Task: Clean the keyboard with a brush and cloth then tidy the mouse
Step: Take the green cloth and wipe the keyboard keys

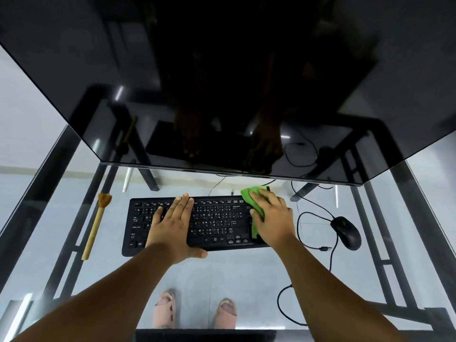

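Looks like the cloth stage: right hand (271, 215) presses the green cloth (251, 198) flat on the keyboard (217, 223)'s right end, left hand (170, 223) lies open, steadying it. Brush (95, 228) lies aside on the surface; mouse (346, 232) and its cable are still untidied.

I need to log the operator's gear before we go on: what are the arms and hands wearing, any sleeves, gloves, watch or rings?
Both forearms are bare as far as the frame shows; no sleeves come into view. The left hand and the right hand wear no gloves. No watch, band or ring shows on either wrist or on the visible fingers. No cables or markings are on the arms.
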A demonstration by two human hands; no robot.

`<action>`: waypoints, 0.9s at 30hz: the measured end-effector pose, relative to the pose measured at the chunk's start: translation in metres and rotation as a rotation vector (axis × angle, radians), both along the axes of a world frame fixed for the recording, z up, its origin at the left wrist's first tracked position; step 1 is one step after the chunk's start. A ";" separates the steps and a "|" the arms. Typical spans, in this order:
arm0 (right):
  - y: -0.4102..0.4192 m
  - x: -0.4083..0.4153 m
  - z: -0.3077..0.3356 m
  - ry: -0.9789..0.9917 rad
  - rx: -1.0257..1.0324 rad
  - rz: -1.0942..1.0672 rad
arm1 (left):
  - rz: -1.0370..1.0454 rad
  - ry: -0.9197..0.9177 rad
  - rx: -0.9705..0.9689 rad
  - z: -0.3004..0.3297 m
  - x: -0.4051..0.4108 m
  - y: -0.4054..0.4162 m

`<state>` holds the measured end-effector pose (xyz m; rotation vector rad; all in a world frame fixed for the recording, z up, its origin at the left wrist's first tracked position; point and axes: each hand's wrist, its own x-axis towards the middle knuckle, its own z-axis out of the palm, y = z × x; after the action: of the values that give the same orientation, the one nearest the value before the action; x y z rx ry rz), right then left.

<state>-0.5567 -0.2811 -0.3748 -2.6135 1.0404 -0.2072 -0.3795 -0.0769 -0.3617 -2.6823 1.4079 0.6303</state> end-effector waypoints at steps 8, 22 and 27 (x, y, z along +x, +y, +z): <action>-0.001 0.016 -0.007 -0.010 -0.001 -0.231 | 0.021 -0.037 0.002 0.000 0.026 0.031; 0.006 0.043 0.003 0.070 -0.013 -0.238 | -0.029 0.001 0.020 0.005 0.054 0.047; 0.071 0.101 0.018 -0.007 0.090 0.060 | -0.006 -0.024 0.032 0.008 0.067 0.059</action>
<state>-0.4555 -0.2104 -0.3568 -2.5566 0.9454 -0.1513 -0.3126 -0.0177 -0.3539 -2.6503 1.3878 0.6126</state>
